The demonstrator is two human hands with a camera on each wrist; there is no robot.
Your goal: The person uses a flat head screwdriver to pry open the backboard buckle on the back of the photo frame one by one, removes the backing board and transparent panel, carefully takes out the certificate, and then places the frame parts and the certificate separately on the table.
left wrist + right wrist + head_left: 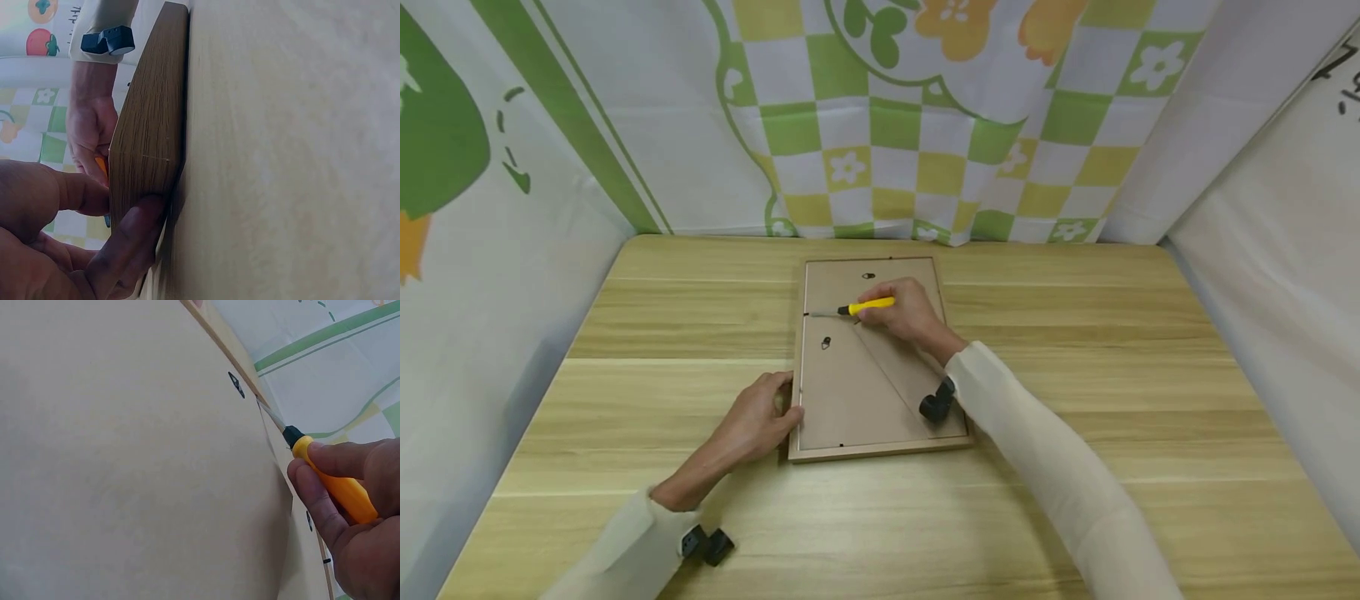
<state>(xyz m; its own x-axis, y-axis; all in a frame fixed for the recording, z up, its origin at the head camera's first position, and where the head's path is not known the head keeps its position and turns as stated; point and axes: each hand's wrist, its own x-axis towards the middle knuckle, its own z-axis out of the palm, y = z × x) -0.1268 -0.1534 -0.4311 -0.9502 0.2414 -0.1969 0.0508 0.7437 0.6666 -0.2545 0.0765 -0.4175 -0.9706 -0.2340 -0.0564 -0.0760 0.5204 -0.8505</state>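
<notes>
A wooden picture frame (880, 451) lies on the table, its beige backing board (842, 392) facing up. In my right hand (906, 310) is a screwdriver (872, 305) with a yellow handle and black collar, pinched between thumb and fingers. Its metal shaft points left, the tip at a small black tab (807, 314) on the frame's left inner edge. The right wrist view shows the screwdriver (344, 490) tip against that edge. My left hand (760, 417) grips the frame's left side near the lower corner, and the left wrist view shows thumb and fingers on the wooden side (147, 119).
Two dark hanging rings, one upper (868, 276) and one lower (826, 342), sit on the backing. Another black tab (841, 445) is at the bottom edge. A checkered curtain (895, 167) hangs behind the wooden table (1112, 375), with white cloth on both sides.
</notes>
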